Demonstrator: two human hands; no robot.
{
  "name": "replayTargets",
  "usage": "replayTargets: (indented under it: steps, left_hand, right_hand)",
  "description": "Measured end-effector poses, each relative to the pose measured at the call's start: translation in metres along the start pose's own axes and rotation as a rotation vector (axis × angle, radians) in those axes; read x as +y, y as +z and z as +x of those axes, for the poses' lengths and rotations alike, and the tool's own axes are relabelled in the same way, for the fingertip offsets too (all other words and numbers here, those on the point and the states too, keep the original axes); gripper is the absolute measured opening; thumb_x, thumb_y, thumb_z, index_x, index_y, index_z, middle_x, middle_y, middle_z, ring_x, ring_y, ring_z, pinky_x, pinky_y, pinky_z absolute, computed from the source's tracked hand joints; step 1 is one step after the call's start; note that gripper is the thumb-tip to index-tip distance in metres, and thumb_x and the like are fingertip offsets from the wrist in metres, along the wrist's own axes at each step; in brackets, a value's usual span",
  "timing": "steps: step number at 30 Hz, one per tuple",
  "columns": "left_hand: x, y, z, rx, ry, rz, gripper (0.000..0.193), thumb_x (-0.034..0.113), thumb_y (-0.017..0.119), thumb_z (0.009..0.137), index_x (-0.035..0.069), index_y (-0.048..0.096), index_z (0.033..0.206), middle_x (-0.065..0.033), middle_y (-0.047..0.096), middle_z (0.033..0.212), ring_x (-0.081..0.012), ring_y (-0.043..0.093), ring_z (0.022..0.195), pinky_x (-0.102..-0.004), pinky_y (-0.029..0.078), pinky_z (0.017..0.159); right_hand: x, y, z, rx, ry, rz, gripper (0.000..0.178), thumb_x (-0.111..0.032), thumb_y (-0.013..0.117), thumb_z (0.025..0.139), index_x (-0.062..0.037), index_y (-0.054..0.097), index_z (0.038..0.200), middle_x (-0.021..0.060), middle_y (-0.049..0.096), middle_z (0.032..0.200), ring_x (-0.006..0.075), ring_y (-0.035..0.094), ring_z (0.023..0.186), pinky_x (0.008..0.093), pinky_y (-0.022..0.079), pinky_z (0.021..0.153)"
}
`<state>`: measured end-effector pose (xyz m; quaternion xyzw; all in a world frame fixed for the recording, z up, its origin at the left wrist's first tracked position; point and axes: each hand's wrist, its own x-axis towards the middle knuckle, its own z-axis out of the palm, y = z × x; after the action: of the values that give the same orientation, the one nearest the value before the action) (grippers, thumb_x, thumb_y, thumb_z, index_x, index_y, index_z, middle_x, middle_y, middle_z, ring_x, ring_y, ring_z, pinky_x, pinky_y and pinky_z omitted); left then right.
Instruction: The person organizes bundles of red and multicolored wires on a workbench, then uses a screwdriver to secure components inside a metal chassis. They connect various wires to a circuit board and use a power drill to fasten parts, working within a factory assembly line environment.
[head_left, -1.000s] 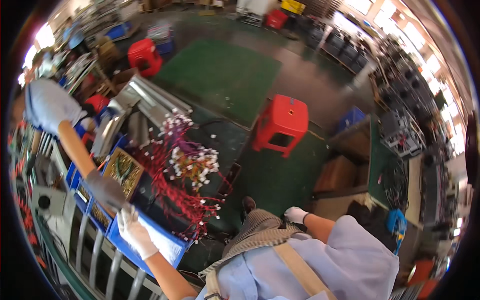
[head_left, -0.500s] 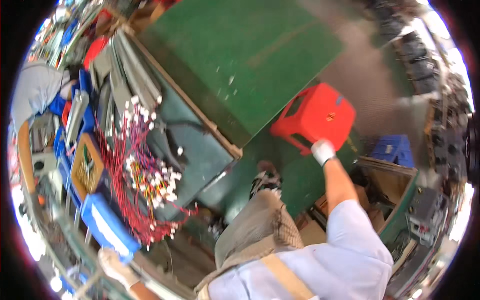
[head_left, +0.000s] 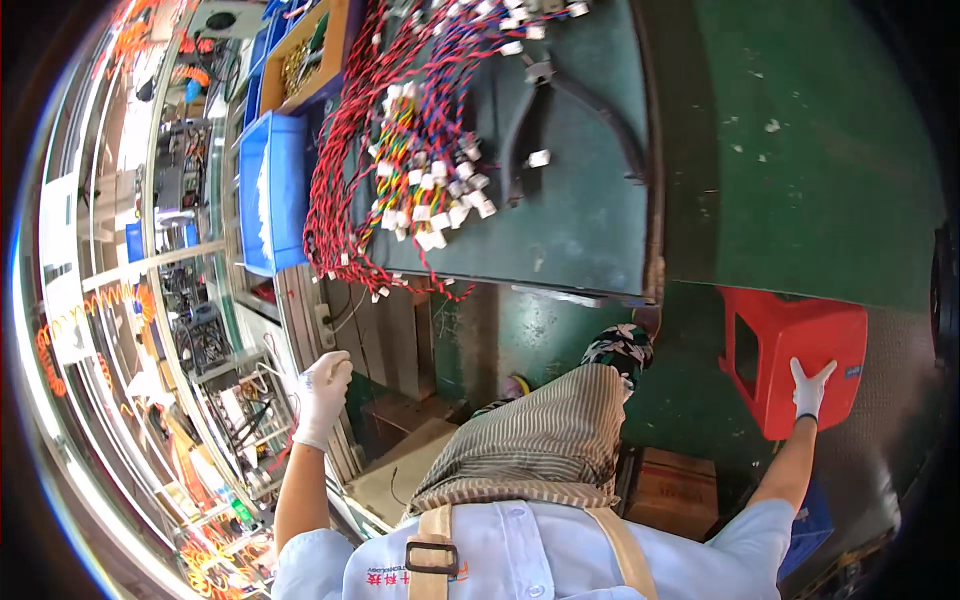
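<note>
The left hand point(head_left: 322, 402) is raised with its fingers curled in and nothing visible in its grasp. The right hand point(head_left: 811, 387) rests on the seat of a red stool point(head_left: 790, 345), thumb and one finger spread; whether it grips cannot be told. The stool lies directly under the right hand, well apart from the left. Ahead, a dark tabletop point(head_left: 585, 240) carries twisted wires point(head_left: 345, 195) with white connectors and dark-handled pliers point(head_left: 517, 140). A blue bin point(head_left: 288, 195) sits beside the wires.
</note>
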<state>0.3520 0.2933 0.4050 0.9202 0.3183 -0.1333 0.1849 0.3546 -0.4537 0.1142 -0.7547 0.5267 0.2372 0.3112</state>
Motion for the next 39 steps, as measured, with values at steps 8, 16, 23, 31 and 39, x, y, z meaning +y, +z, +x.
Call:
replayTargets:
  steps: [8, 16, 23, 31, 39]
  left_hand:
    - [-0.164, -0.015, -0.035, -0.112, -0.147, -0.034, 0.018, 0.013, 0.063, 0.088, 0.003, 0.069, 0.101, -0.0062, 0.068, 0.076, -0.0121, 0.063, 0.064, -0.0273, 0.051, 0.06]
    - [-0.529, -0.044, -0.167, 0.261, -0.619, -0.45, 0.013, 0.012, 0.061, 0.085, 0.002, 0.068, 0.083, -0.0027, 0.059, 0.066, -0.0097, 0.053, 0.056, -0.0265, 0.041, 0.051]
    - [-0.716, -0.106, -0.226, 0.222, -0.746, 0.841, 0.015, 0.02, 0.064, 0.078, 0.005, 0.067, 0.076, -0.0083, 0.072, 0.077, -0.0326, 0.069, 0.068, -0.0382, 0.054, 0.06]
    - [-0.806, -0.182, -0.251, 0.17, -1.163, 0.389, 0.038, 0.029, 0.045, 0.098, 0.004, 0.058, 0.123, -0.0129, 0.06, 0.131, -0.0228, 0.058, 0.118, -0.032, 0.045, 0.097]
    - [-0.752, -0.123, -0.206, 0.3, -1.073, 0.341, 0.035, 0.023, 0.051, 0.096, 0.001, 0.059, 0.122, -0.0152, 0.062, 0.125, -0.0269, 0.06, 0.114, -0.035, 0.048, 0.096]
  right_hand:
    - [0.059, 0.087, -0.089, 0.189, -0.304, -0.044, 0.128, -0.032, 0.086, 0.069, -0.0064, -0.008, 0.153, 0.0263, 0.045, 0.14, 0.0355, 0.046, 0.13, 0.0433, 0.037, 0.11]
    - [0.087, 0.221, -0.244, 0.196, -0.241, 0.111, 0.132, -0.022, 0.088, 0.066, -0.0053, -0.011, 0.152, 0.0216, 0.046, 0.14, 0.0318, 0.052, 0.121, 0.0425, 0.043, 0.103]
    - [0.063, 0.402, -0.337, -0.038, -0.137, 0.105, 0.139, -0.03, 0.087, 0.068, -0.0172, -0.024, 0.15, 0.0127, 0.044, 0.14, 0.0291, 0.058, 0.096, 0.0432, 0.05, 0.07]
    - [0.004, 0.546, -0.467, -0.188, 0.289, 0.174, 0.137, -0.038, 0.083, 0.075, -0.025, -0.036, 0.144, 0.0062, 0.058, 0.095, 0.0156, 0.046, 0.056, 0.0293, 0.042, 0.046]
    - [0.001, 0.588, -0.51, -0.395, 0.166, -0.128, 0.093, -0.041, 0.071, 0.082, -0.0179, -0.003, 0.133, 0.0117, 0.061, 0.102, 0.022, 0.054, 0.07, 0.0377, 0.048, 0.061]
